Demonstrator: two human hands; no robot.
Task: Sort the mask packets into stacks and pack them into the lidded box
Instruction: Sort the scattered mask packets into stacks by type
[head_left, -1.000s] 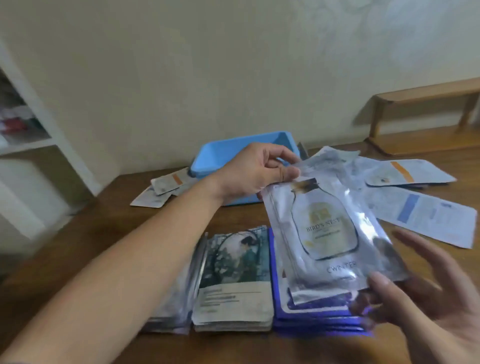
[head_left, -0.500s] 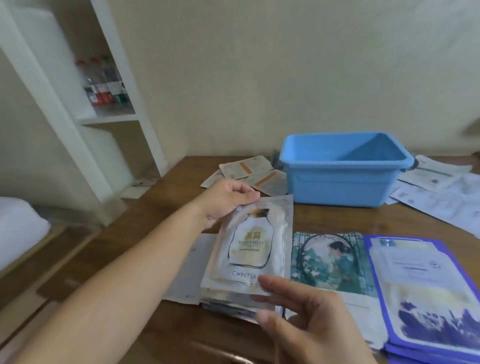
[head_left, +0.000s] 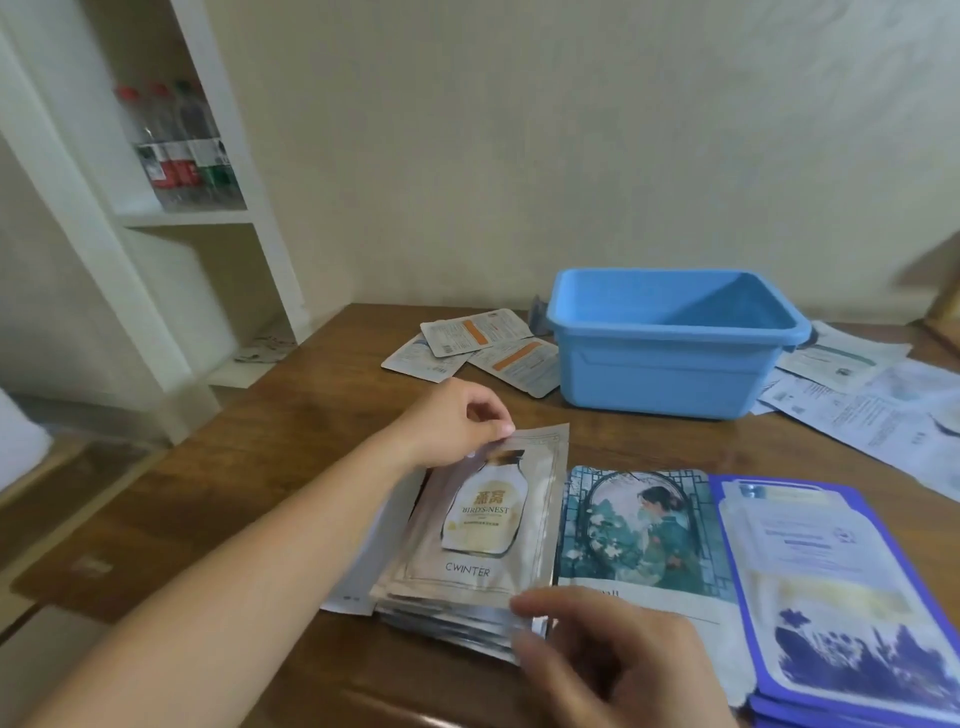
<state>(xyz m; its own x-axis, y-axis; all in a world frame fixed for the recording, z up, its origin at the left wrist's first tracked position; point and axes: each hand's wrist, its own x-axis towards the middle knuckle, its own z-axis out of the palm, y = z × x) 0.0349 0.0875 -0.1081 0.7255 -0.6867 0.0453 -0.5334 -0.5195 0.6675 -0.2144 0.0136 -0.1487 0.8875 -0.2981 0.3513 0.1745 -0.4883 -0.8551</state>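
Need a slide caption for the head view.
Left hand lays a silver packet on its stack beside the empty blue box.

Purple stack (head_left: 852, 597) cropped; lower packets hidden

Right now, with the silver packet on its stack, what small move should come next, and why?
Probably let go and square it up: the left hand pinches the silver packet at its top edge, the right hand touches its near corner, and it lies slightly askew on the stack.
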